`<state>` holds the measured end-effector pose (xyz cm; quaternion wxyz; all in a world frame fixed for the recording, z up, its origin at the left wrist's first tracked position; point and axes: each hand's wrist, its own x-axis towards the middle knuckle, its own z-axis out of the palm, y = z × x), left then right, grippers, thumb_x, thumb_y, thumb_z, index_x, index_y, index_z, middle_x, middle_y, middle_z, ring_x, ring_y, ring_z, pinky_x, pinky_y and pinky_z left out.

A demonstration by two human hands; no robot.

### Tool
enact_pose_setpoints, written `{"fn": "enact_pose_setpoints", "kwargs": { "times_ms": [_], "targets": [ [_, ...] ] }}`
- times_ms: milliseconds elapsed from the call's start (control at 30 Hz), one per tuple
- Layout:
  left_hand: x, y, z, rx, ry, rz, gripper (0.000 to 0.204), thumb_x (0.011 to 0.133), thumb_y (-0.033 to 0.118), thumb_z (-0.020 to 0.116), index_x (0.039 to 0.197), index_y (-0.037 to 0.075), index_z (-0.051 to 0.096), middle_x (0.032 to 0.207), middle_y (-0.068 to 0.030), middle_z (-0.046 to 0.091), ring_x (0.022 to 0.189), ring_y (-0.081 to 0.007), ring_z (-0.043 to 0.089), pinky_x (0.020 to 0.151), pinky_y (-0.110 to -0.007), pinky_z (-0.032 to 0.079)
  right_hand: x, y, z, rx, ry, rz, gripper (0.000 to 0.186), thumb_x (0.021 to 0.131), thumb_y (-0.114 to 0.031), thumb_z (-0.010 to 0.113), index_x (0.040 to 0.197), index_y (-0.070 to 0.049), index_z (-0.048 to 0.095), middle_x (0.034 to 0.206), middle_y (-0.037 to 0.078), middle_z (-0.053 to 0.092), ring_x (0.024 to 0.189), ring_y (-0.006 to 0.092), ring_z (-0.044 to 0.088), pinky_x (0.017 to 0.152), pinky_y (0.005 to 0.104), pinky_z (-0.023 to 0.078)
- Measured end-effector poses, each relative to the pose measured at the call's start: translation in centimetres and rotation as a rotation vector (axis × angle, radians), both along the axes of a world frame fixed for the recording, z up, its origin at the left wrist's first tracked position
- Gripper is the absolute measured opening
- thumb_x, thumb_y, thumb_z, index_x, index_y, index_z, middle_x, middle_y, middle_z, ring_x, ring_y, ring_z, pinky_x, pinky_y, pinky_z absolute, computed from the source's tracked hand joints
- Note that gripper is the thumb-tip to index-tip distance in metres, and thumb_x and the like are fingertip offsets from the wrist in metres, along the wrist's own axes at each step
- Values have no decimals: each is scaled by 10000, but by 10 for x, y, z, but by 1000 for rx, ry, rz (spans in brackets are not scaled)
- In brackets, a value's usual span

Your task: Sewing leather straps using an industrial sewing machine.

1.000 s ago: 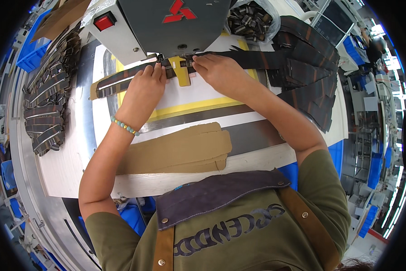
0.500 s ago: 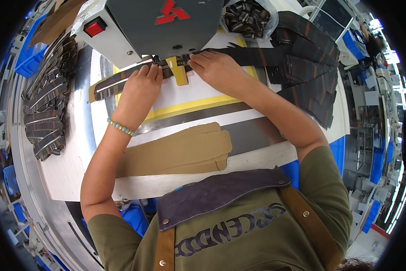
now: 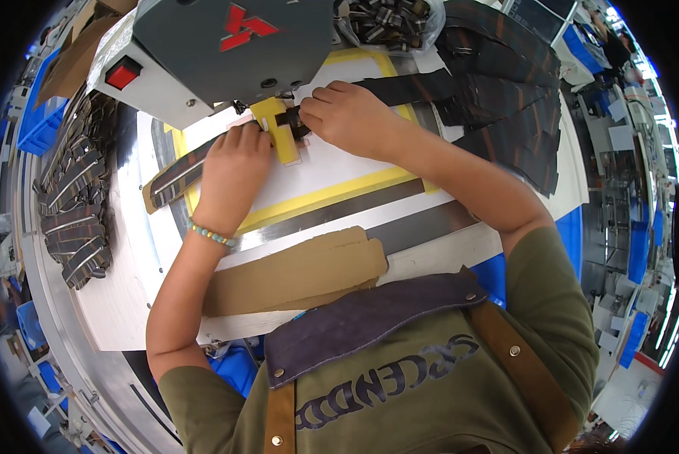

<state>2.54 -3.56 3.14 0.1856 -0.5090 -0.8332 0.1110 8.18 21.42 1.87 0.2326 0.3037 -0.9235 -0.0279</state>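
A dark plaid strap with a tan backing at its end (image 3: 179,175) slants in from the left under the machine head. My left hand (image 3: 237,170) is closed on it, fingertips down, just left of the yellow clamp plate (image 3: 283,140). On the clamp's right, my right hand (image 3: 348,117) pinches the strap beside a small dark piece (image 3: 294,119), whose kind I cannot make out. From behind that hand a dark strap length (image 3: 411,87) runs to the right. My fingers hide part of the strap, and the clamp covers its middle.
The grey machine head (image 3: 234,53) with a red switch (image 3: 122,73) stands close above my hands. Piled dark straps (image 3: 506,98) lie right, bundled straps (image 3: 79,204) left. A clear bag of small dark pieces (image 3: 392,26) sits behind. Tan sheets (image 3: 302,272) lie near me.
The whole view has shifted, with the machine now farther left. The strap's left part slants more toward me. Both hands keep their grip on either side of the clamp.
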Motion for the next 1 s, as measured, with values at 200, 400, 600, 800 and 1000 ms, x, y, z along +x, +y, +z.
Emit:
{"fn": "enact_pose_setpoints", "kwargs": {
  "times_ms": [200, 400, 600, 800, 1000],
  "targets": [
    [53, -17, 56, -74, -384, -4, 201, 843, 64, 733, 1023, 17, 658, 1040, -110, 670, 981, -294, 682, 832, -390, 586, 58, -13, 30, -94, -34, 131, 158, 773, -139, 685, 900, -47, 703, 853, 45, 603, 811, 203, 604, 698, 341, 467],
    [65, 12, 56, 358, -485, -221, 405, 821, 168, 834, 1156, -11, 696, 973, -80, 655, 922, -264, 663, 756, -379, 557, 87, -23, 54, -178, -120, 95, 140, 783, -147, 685, 866, -35, 699, 863, 55, 611, 788, 218, 617, 676, 338, 487],
    [60, 1, 22, 288, -145, -307, 335, 837, 68, 748, 1161, -15, 734, 1044, -102, 713, 909, -236, 698, 713, -335, 569, 43, 46, 47, -78, -202, -292, 315, 931, -215, 722, 1203, -60, 751, 1088, 81, 719, 1053, 288, 705, 934, 430, 564],
    [56, -1, 18, 355, -3, -402, 319, 837, 38, 748, 1149, -28, 761, 1071, -119, 752, 930, -253, 729, 719, -344, 584, 17, 90, 12, -3, -165, -376, 432, 918, -48, 633, 1348, -21, 654, 1152, 112, 672, 1086, 317, 698, 903, 463, 562],
    [54, 3, 19, 370, 10, -461, 255, 846, 19, 756, 1096, -32, 768, 1047, -123, 755, 912, -243, 736, 701, -327, 577, 11, 19, 37, -779, -558, 168, 302, 986, -73, 655, 1283, -20, 664, 1013, 113, 658, 840, 258, 644, 780, 399, 518]
  ]
}}
